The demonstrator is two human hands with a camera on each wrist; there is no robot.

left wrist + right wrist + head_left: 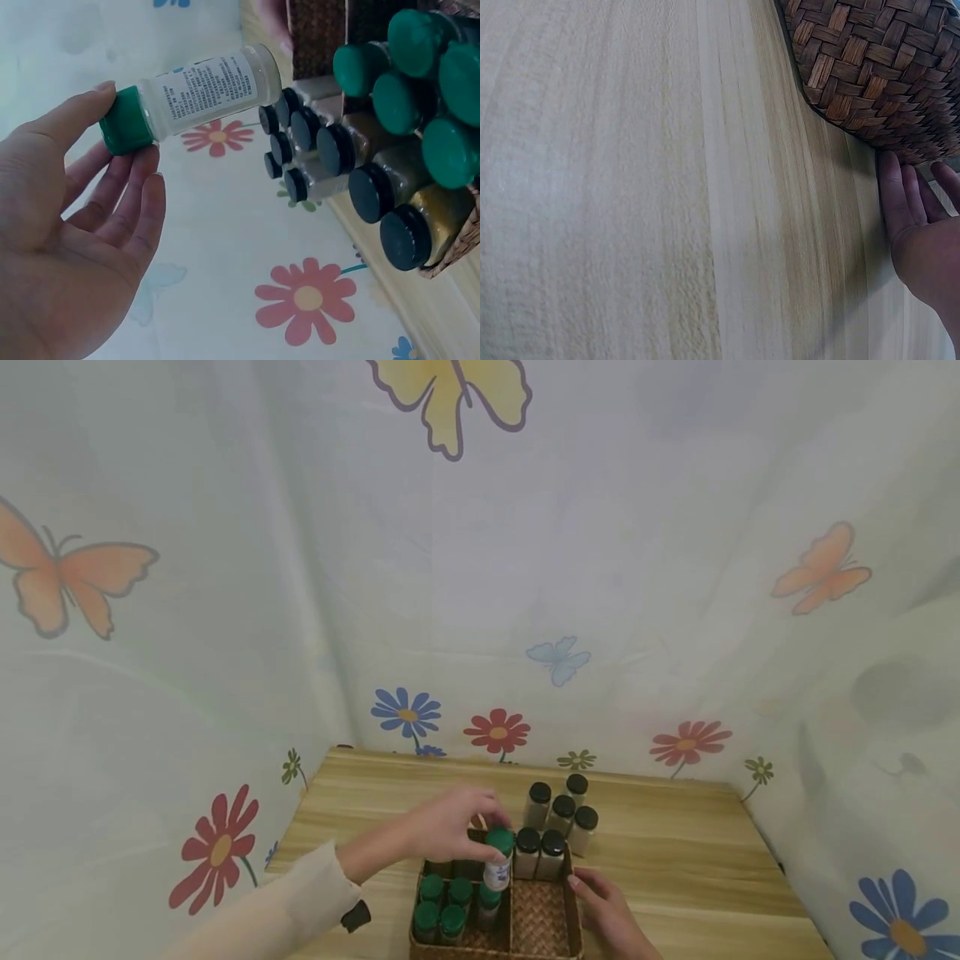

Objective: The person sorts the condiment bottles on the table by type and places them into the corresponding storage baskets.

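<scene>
My left hand (453,828) pinches a clear spice jar (206,86) by its green cap, between thumb and fingers. The jar hangs over the woven basket (498,953), its white label with small print facing the left wrist camera. Below it, in the front left compartment, stand several green-capped jars (453,918). Two black-capped jars (552,853) occupy the back right compartment. My right hand (609,917) touches the basket's right side; in the right wrist view its fingers (894,184) lie fairly straight against the weave near the bottom.
Several black-capped jars (562,810) stand on the wooden table (675,868) just behind the basket. More black-capped jars with brown and yellow contents (409,236) show in the left wrist view. A curtain (637,568) with flowers and butterflies surrounds the table.
</scene>
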